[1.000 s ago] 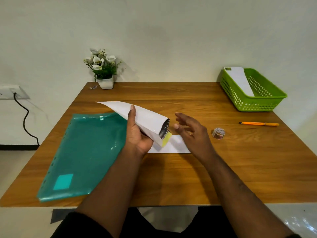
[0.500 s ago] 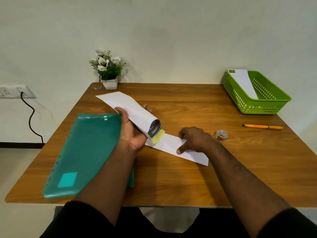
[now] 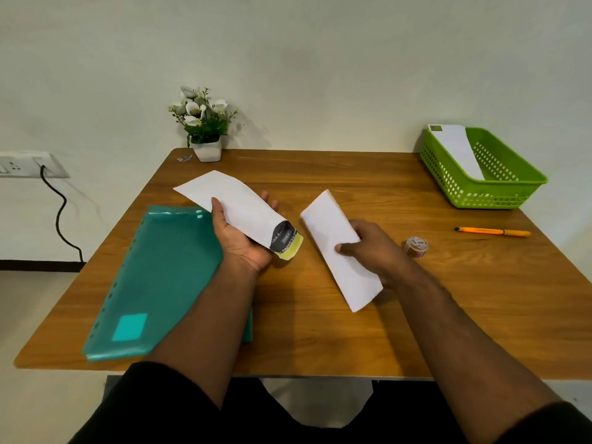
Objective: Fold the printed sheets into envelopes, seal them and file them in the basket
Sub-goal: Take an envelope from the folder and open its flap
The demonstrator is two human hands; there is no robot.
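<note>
Teal plastic folder (image 3: 153, 283) on wooden table (image 3: 480, 315); potted flowers (image 3: 205, 129) at back; orange pen (image 3: 493, 232) right

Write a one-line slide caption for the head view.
Left hand holds an open envelope while right hand grips a folded sheet above the wooden table.

Wooden table (image 3: 320, 331) against a plain pale wall (image 3: 320, 59).

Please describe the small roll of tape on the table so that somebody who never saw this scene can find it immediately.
Start at the green basket at the table's far right, then come nearer to the orange pen. Left of the pen, just beyond the right hand, sits the tape roll. It is the only small, round, see-through thing there.
</note>
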